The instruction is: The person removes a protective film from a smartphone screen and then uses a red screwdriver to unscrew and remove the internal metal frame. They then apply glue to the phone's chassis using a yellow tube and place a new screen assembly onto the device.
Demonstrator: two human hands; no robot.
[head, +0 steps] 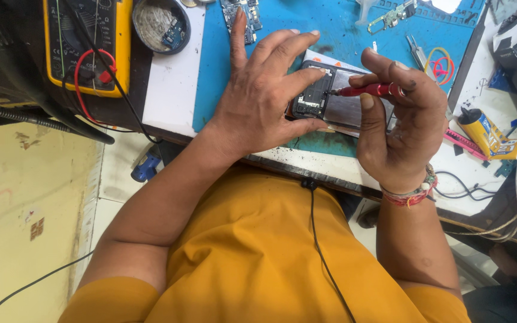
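An opened phone [336, 104] with its back cover off lies on a blue work mat [324, 24]. My left hand [264, 96] presses down on the phone's left end, thumb and forefinger clamped on its edges. My right hand [399, 119] grips a small red-handled screwdriver [366, 90] between thumb and fingers. The screwdriver's tip touches the dark board area inside the phone. Red thread bands circle my right wrist.
A yellow multimeter [88, 45] with red and black leads sits at the far left, beside a round dish [161, 24] of small parts. Circuit boards [243, 15], tweezers [417, 54], rubber bands [441, 63] and a yellow glue tube [483, 131] lie about. Cables hang at the bench's right edge.
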